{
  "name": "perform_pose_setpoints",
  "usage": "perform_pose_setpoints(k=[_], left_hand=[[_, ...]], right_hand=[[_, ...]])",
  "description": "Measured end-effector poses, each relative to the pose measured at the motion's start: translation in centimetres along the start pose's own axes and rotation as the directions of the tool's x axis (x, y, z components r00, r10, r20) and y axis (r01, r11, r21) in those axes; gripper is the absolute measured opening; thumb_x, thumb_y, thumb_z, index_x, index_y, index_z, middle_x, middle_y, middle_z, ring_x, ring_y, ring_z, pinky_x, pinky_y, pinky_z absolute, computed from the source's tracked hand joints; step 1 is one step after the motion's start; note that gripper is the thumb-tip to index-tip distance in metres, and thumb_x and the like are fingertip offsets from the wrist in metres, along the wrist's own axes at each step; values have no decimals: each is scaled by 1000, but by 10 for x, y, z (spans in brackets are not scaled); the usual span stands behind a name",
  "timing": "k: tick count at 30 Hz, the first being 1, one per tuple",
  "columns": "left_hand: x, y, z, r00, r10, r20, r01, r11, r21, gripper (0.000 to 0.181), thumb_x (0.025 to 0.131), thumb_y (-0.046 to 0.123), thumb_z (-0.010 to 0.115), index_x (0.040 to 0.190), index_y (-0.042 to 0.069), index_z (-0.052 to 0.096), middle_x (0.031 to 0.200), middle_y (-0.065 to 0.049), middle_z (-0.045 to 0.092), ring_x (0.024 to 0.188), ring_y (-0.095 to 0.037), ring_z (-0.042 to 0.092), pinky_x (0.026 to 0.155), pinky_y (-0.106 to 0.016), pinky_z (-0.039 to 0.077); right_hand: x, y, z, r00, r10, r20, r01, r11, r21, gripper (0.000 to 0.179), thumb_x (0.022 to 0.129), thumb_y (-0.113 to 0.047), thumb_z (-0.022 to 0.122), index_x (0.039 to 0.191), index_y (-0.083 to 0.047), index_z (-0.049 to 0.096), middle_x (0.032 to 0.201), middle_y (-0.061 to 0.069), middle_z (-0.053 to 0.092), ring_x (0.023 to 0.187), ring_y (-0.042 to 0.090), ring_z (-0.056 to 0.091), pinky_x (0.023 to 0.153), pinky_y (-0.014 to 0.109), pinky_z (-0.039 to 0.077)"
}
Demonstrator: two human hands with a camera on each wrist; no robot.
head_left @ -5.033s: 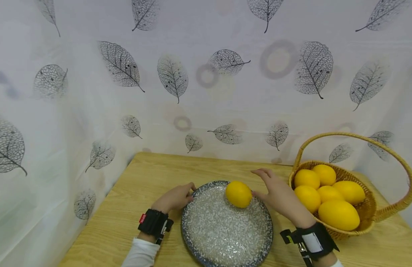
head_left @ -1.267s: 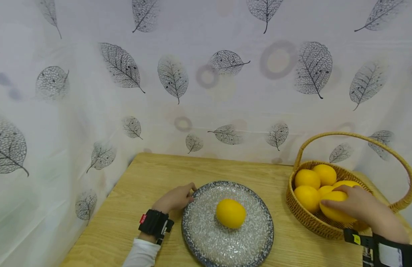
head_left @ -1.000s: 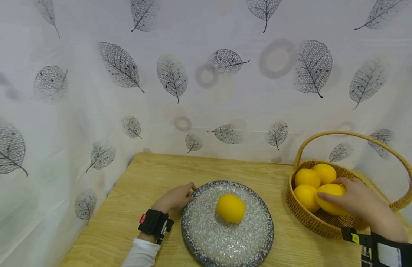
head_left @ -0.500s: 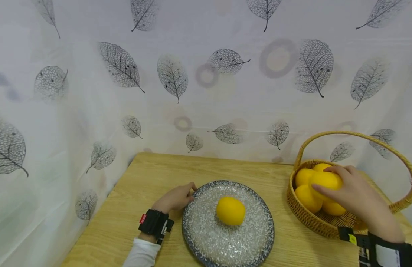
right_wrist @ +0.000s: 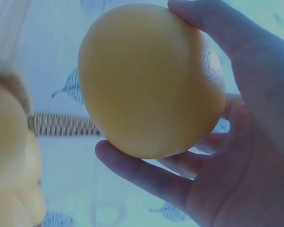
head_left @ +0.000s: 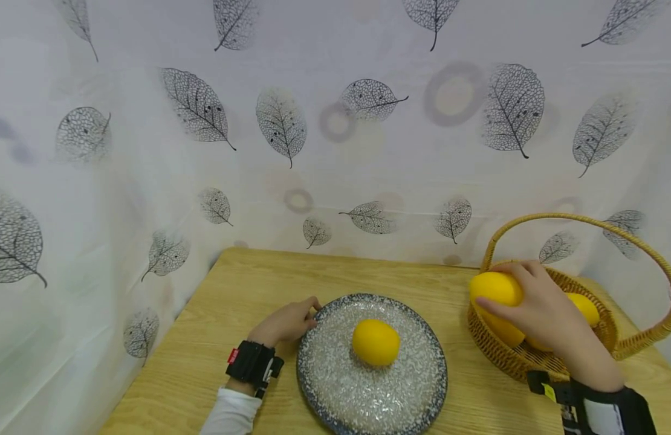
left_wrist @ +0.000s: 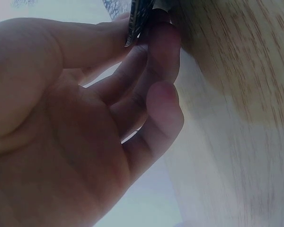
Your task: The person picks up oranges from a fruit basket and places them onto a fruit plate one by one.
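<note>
My right hand (head_left: 547, 311) holds a smooth yellow lemon (head_left: 494, 289) over the left side of the wicker basket (head_left: 490, 353). In the right wrist view the thumb lies on one side of that lemon (right_wrist: 146, 85) and the fingers curl round the other. My left hand (head_left: 283, 323) pinches the left rim of a round speckled grey plate (head_left: 363, 399). The left wrist view has the plate's dark edge (left_wrist: 139, 21) between thumb and fingers. One lemon (head_left: 376, 342) lies near the middle of the plate.
More lemons lie in the basket, one at its right side (head_left: 584, 308), partly hidden by my right hand and arm. The basket's tall handle (head_left: 572, 216) arches over it. A leaf-patterned curtain (head_left: 335, 163) hangs behind the wooden table (head_left: 259, 272).
My right hand has lifted a lemon out of the basket's pile and carried it left, to over the basket's left rim. The plate's lemon moved toward the middle earlier. My left hand stays put.
</note>
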State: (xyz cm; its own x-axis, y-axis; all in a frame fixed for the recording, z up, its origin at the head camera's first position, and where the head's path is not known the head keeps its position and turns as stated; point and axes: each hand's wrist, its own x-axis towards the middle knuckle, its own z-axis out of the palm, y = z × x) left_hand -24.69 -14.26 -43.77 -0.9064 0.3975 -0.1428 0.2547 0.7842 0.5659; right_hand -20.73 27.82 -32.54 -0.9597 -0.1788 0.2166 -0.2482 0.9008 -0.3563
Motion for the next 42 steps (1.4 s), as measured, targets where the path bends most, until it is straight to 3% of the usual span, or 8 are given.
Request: perform_pose_setpoints(k=[5, 11, 17, 24, 31, 42], left_hand=[[0, 1, 0, 1000, -2, 0, 2, 1000, -5, 26, 97, 11, 55, 123, 6, 54, 98, -17, 73, 72, -17, 57, 63, -34, 46], [-1, 2, -1, 1000, -14, 4, 14, 1000, -4, 27, 97, 11, 55, 123, 6, 54, 102, -18, 73, 74, -18, 58, 65, -35, 48], [-2, 3, -2, 1000, -26, -1, 26, 1000, 3, 27, 97, 11, 56, 123, 7, 55, 100, -17, 73, 72, -17, 57, 64, -34, 46], [0, 1, 0, 1000, -5, 5, 5, 1000, 2, 27, 97, 11, 55, 123, 6, 54, 99, -17, 73, 72, -17, 57, 64, -34, 46], [3, 1, -1, 1000, -6, 0, 6, 1000, 8, 26, 96, 11, 56, 122, 6, 55, 99, -16, 73, 73, -17, 57, 66, -35, 48], [3, -1, 0, 1000, -11, -1, 11, 1000, 5, 26, 96, 12, 56, 122, 7, 55, 101, -17, 73, 74, -18, 58, 67, -37, 48]], right_hand=[[0, -15, 7, 999, -36, 19, 36, 999, -3, 80, 80, -65, 61, 131, -4, 53, 129, 27, 44, 102, 44, 51, 70, 58, 51], [4, -35, 22, 997, -81, 4, 81, 997, -6, 77, 78, -67, 61, 130, -10, 55, 121, 20, 50, 91, 37, 58, 71, 54, 52], [6, -54, 45, 986, -169, -9, 169, 985, 43, 70, 78, -63, 65, 127, -14, 56, 124, 14, 51, 88, 30, 60, 70, 49, 55], [7, -73, 66, 975, -221, 38, 217, 972, 89, 64, 75, -58, 71, 125, -19, 59, 123, 7, 54, 84, 19, 60, 67, 37, 57], [6, -89, 82, 952, -306, 19, 303, 948, 97, 57, 73, -47, 79, 121, -20, 62, 117, 4, 57, 83, 15, 60, 67, 33, 58], [3, -102, 93, 943, -331, 20, 329, 941, 82, 58, 72, -49, 78, 121, -23, 62, 119, 2, 56, 87, 15, 61, 70, 35, 58]])
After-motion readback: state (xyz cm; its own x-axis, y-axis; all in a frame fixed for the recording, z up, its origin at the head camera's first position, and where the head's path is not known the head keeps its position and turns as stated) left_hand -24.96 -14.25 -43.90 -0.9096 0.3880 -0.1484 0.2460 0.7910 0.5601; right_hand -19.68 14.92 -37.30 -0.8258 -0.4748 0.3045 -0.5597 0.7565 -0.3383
